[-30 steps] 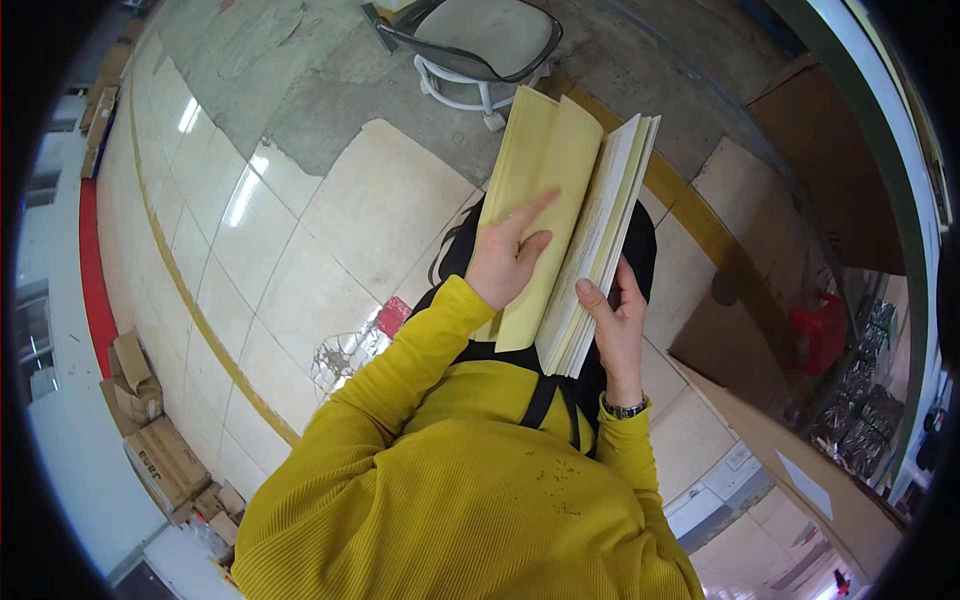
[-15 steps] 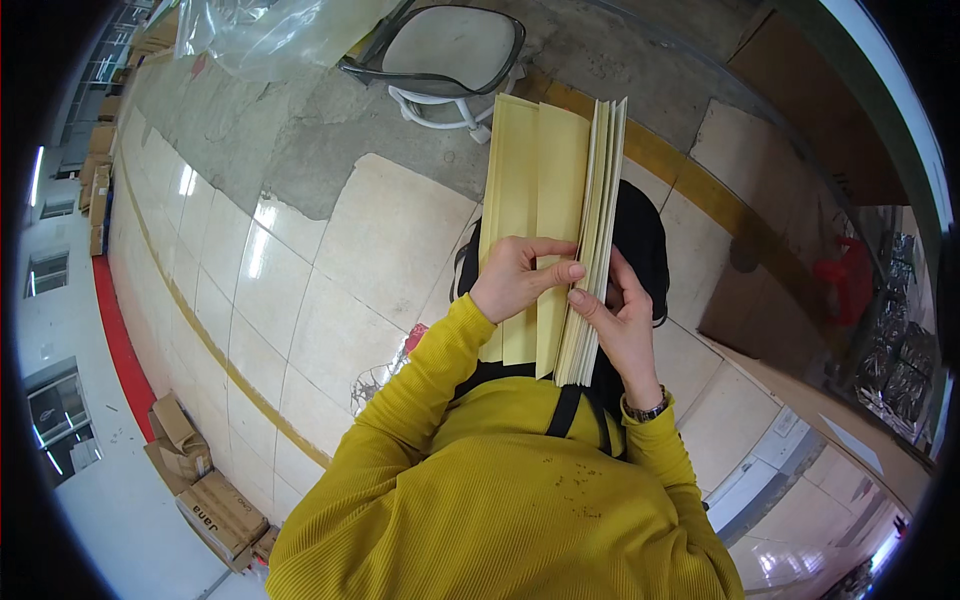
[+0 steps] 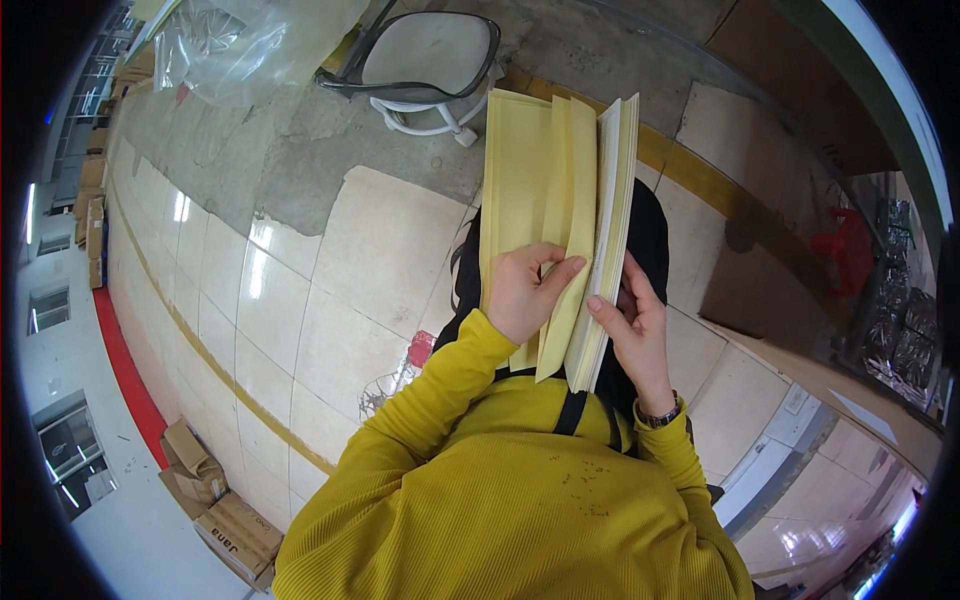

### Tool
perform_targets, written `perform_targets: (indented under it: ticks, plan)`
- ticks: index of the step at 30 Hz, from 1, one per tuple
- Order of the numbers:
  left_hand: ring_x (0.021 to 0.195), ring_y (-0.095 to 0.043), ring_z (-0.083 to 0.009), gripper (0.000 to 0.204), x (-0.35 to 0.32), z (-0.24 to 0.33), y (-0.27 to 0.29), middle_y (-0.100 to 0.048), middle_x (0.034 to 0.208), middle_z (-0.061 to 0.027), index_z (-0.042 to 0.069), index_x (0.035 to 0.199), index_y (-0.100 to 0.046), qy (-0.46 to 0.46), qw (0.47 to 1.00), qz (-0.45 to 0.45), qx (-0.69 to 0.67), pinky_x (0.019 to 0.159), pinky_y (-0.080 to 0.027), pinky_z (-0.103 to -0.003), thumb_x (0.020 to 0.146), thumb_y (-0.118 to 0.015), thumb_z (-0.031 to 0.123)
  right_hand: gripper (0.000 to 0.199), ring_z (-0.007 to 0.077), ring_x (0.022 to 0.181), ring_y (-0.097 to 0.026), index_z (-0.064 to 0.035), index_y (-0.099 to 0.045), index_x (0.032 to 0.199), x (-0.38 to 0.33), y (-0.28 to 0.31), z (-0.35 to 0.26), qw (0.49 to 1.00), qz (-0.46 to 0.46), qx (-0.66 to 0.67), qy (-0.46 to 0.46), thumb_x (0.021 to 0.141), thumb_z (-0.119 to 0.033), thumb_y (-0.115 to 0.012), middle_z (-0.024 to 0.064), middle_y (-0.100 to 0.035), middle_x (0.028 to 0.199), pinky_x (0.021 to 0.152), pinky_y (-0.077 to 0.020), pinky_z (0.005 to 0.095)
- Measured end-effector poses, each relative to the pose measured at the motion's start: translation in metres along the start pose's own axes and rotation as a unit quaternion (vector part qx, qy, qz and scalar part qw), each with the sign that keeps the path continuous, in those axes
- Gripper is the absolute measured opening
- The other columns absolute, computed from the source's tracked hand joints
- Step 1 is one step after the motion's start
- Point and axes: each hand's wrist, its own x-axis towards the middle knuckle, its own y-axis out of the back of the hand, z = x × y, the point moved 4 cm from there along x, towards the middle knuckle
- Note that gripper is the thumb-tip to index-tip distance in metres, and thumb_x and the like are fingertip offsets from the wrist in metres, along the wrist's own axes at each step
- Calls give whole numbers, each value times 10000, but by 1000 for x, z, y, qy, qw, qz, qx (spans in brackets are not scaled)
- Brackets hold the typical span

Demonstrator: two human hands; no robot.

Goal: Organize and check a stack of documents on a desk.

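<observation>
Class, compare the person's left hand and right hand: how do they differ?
The left hand pinches a yellow sheet between thumb and finger; the right hand holds the paper stack along its right edge, thumb in front. A wristband shows at the right hand's wrist, none at the left hand's. Both are bare and touch paper.

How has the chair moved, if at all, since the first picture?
No, not visibly: the chair keeps its place just beyond the cracked-edged cream floor tile; only the camera view has shifted.
</observation>
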Motion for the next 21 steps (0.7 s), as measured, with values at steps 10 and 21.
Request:
perform_targets:
  ticks: [10,21]
  plan:
    - [794,-593,-103,405,1,40,-7,-668,905,-133,-70,1101,-591,-17,994,-95,46,715,-489,-244,801,-707,175,621,183,1123,-515,41,-317,1360,-4,4,3,1000,10,-4,20,831,-42,-632,145,-457,1309,901,-451,284]
    - [732,-621,-148,496,4,14,-11,-666,866,-168,-37,1085,-616,-9,992,-98,-75,667,-484,-268,765,-732,324,599,167,1088,-536,31,-378,1326,-5,7,1,1000,4,19,-5,814,-70,-671,122,-522,1227,884,-463,282]
